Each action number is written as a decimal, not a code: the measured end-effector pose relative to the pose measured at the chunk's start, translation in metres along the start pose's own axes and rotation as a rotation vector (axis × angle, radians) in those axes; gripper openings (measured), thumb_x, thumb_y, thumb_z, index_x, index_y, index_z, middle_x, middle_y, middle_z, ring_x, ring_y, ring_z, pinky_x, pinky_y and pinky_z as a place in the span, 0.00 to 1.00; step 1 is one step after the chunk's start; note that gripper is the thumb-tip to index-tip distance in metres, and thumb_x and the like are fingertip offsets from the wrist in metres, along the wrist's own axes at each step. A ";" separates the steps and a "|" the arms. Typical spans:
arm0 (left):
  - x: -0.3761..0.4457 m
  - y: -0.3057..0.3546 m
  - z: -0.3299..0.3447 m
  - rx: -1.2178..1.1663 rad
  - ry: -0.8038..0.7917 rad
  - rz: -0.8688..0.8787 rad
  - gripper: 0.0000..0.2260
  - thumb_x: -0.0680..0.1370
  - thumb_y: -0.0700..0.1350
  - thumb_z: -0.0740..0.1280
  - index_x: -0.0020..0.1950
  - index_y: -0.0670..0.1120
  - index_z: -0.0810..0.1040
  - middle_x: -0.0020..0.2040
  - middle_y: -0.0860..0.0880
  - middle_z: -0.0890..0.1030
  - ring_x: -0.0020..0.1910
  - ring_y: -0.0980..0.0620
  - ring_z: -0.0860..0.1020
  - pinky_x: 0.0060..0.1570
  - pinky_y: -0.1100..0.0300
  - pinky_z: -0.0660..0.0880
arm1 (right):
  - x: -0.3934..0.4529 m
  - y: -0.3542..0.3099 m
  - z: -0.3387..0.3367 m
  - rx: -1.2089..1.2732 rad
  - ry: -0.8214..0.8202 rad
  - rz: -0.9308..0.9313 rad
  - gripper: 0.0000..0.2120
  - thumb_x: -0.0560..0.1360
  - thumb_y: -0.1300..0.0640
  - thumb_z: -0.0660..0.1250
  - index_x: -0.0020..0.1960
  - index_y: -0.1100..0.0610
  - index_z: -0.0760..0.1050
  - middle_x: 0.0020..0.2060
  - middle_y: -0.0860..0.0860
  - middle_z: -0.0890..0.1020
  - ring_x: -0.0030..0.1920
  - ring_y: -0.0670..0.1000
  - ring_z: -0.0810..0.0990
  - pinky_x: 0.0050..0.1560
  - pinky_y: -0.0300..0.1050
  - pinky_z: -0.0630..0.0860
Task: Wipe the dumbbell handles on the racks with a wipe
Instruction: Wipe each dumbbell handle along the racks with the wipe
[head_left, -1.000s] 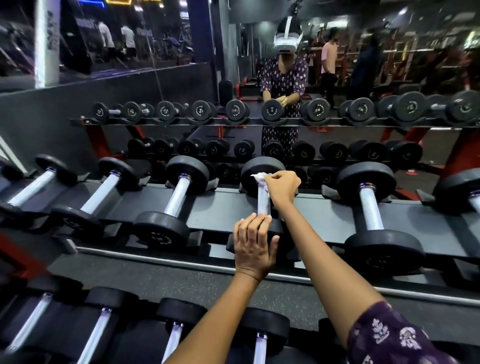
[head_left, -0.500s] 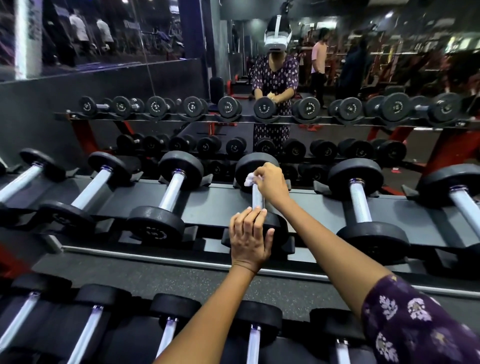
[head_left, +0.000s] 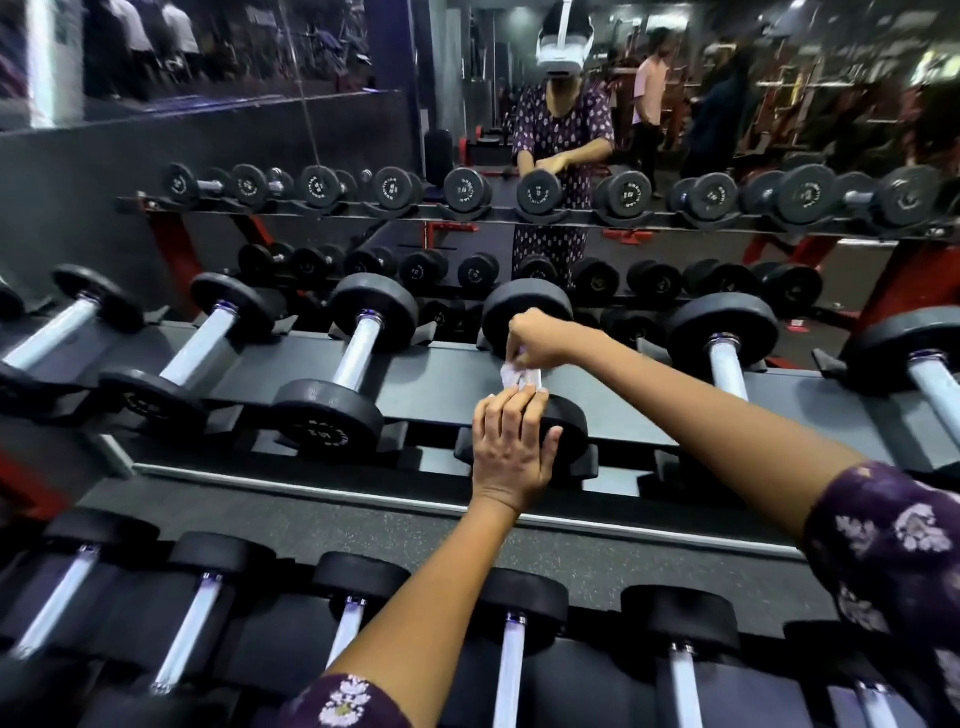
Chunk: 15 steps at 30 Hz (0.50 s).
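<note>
On the upper tier of the dumbbell rack (head_left: 447, 374), straight ahead of the person, lies the dumbbell (head_left: 527, 312) now being cleaned, its handle almost wholly hidden under a crumpled white wipe (head_left: 519, 375). The handle's long axis runs away from the person, from the near weight head up to the far one, and the wipe sits low on it, just above the near head. The right hand (head_left: 540, 343) reaches in from the right and is pinched shut on the top of the wipe, fingers bunched around the handle. The left hand (head_left: 511, 449) lies flat, fingers together and extended, pressed over the near weight head, with its fingertips touching the lower edge of the wipe; it grips nothing and seems to steady the dumbbell.

Judging by this, the stroke is near the bottom of the handle, so the next pass would run along the axis, away from the body, toward the far head. The right hand is the one placed to do it; the left sits directly below, in the path of any further pull toward the body.

To either side, neighbouring dumbbells (head_left: 358, 358) rest in their cradles with bare shiny handles, parallel to this one. A lower tier of dumbbells (head_left: 506, 670) runs across the foreground. Behind the rack a mirror (head_left: 727, 130) reflects the rows of weights and the person.
</note>
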<state>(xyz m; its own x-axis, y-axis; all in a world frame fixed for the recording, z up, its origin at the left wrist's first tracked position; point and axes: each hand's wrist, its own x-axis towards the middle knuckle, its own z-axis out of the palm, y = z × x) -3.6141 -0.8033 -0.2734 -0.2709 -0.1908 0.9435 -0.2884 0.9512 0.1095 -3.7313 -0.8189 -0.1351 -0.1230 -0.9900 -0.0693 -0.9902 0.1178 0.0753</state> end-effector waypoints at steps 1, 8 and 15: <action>-0.001 0.000 0.000 -0.003 -0.002 -0.001 0.18 0.84 0.53 0.48 0.63 0.43 0.69 0.60 0.45 0.70 0.58 0.45 0.71 0.60 0.48 0.67 | 0.001 0.003 0.000 0.021 0.055 0.038 0.10 0.72 0.63 0.65 0.49 0.65 0.81 0.46 0.61 0.82 0.49 0.60 0.79 0.47 0.48 0.72; -0.002 0.000 -0.001 -0.011 -0.016 -0.017 0.18 0.84 0.53 0.49 0.64 0.43 0.68 0.62 0.46 0.69 0.60 0.45 0.70 0.62 0.48 0.65 | -0.032 0.006 0.012 0.191 0.066 -0.156 0.08 0.73 0.65 0.66 0.47 0.66 0.82 0.36 0.57 0.75 0.38 0.54 0.71 0.37 0.39 0.60; -0.002 0.001 0.000 -0.006 -0.014 -0.024 0.18 0.84 0.53 0.49 0.64 0.43 0.68 0.61 0.45 0.69 0.59 0.45 0.70 0.61 0.48 0.65 | -0.028 0.022 0.020 0.494 0.382 0.169 0.08 0.69 0.64 0.71 0.47 0.64 0.83 0.43 0.59 0.84 0.44 0.50 0.80 0.34 0.23 0.63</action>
<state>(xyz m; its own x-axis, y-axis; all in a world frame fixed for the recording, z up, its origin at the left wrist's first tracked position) -3.6139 -0.8024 -0.2753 -0.2773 -0.2169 0.9360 -0.2896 0.9477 0.1339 -3.7507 -0.7873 -0.1511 -0.3378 -0.9020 0.2689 -0.8843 0.2063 -0.4189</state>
